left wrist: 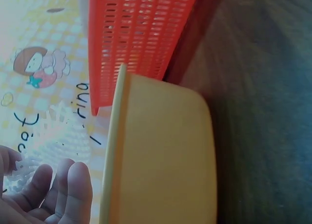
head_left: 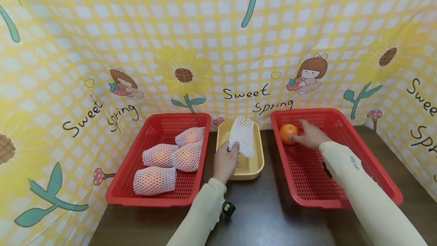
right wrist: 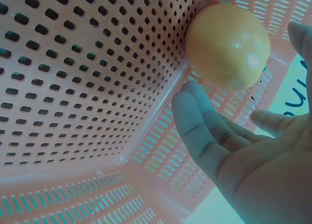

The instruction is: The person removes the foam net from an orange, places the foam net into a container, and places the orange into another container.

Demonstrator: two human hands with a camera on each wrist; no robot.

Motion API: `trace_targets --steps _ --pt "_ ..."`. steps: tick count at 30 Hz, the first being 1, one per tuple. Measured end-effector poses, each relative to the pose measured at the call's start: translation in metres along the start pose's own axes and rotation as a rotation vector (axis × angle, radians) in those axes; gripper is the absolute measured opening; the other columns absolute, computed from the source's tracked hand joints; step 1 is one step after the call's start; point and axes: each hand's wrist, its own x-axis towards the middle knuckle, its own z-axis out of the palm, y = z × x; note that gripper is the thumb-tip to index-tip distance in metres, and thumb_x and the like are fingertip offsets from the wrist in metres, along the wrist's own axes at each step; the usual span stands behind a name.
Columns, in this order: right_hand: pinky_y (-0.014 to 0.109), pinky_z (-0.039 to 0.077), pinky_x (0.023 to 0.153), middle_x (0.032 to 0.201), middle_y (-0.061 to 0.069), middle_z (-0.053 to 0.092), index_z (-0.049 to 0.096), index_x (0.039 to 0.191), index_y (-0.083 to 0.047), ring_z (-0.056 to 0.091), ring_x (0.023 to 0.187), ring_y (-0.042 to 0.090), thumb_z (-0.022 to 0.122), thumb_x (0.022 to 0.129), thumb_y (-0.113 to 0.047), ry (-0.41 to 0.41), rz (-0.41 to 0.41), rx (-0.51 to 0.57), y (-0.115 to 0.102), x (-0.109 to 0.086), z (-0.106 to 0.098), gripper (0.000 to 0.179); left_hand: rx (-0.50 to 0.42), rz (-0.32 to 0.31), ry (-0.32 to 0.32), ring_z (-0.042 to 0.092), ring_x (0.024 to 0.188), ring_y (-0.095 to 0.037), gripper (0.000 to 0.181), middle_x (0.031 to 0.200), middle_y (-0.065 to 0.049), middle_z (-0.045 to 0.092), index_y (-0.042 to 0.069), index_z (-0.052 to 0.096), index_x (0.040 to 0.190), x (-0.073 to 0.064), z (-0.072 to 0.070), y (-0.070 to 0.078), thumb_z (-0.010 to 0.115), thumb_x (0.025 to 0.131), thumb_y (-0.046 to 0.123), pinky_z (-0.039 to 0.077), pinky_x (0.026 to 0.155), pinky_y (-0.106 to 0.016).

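Over the yellow tray (head_left: pixel 258 164) in the middle, my left hand (head_left: pixel 226 161) pinches a white foam net sleeve (head_left: pixel 243 136) by its lower left edge. The left wrist view shows that same foam net sleeve (left wrist: pixel 58 141) between thumb and fingers, beside the tray wall. My right hand (head_left: pixel 311 135) reaches into the right red basket (head_left: pixel 297 196), fingers spread around a single orange (head_left: pixel 288 133) in its far left corner. In the right wrist view the orange (right wrist: pixel 227 46) lies between the thumb and the fingers of the right hand (right wrist: pixel 253 151), with a gap at the fingertips.
A second red basket (head_left: pixel 153 201) stands on the left with several net-wrapped fruits (head_left: pixel 155 180) inside. All three containers sit on a dark wooden table (head_left: pixel 256 215). Behind them hangs a yellow checked cloth (head_left: pixel 218 41) with printed flowers and lettering.
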Motion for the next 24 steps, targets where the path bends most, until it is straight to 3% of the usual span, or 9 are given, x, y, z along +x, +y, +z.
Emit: trace_targets --steps 13,17,19,24 --pt "0.070 0.033 0.101 0.150 0.037 0.031 0.013 0.157 0.002 0.036 0.133 0.055 0.065 0.093 -0.056 -0.017 0.003 -0.023 0.001 -0.003 -0.001 0.101 0.029 -0.052 0.114 0.053 0.052 -0.014 0.033 0.060 -0.002 0.057 0.008 0.061 0.081 0.030 0.008 -0.006 0.055 0.101 0.034 0.041 0.051 -0.030" --pt "0.071 0.032 0.101 0.150 0.038 0.030 0.012 0.157 0.004 0.033 0.134 0.056 0.065 0.093 -0.056 -0.018 0.001 -0.027 0.003 -0.002 -0.001 0.102 -0.003 -0.114 0.099 0.058 0.055 -0.016 0.036 0.066 -0.005 0.059 0.006 0.061 0.083 0.037 0.008 -0.006 0.053 0.101 0.036 0.048 0.052 -0.029" --pt "0.070 0.032 0.102 0.150 0.038 0.030 0.012 0.157 0.004 0.033 0.134 0.056 0.065 0.093 -0.056 -0.018 -0.002 -0.026 0.003 -0.002 -0.001 0.102 -0.005 -0.146 0.080 0.063 0.059 -0.023 0.037 0.070 -0.006 0.059 0.005 0.061 0.087 0.040 0.009 -0.006 0.051 0.102 0.038 0.053 0.054 -0.032" --pt "0.070 0.034 0.101 0.148 0.036 0.035 0.013 0.157 0.003 0.039 0.131 0.054 0.066 0.094 -0.052 -0.014 -0.002 -0.009 0.003 0.001 0.002 0.099 -0.049 -0.247 0.017 0.064 0.090 -0.035 0.044 0.092 -0.009 0.058 0.002 0.064 0.116 0.043 0.011 -0.012 0.045 0.103 0.040 0.058 0.059 -0.043"
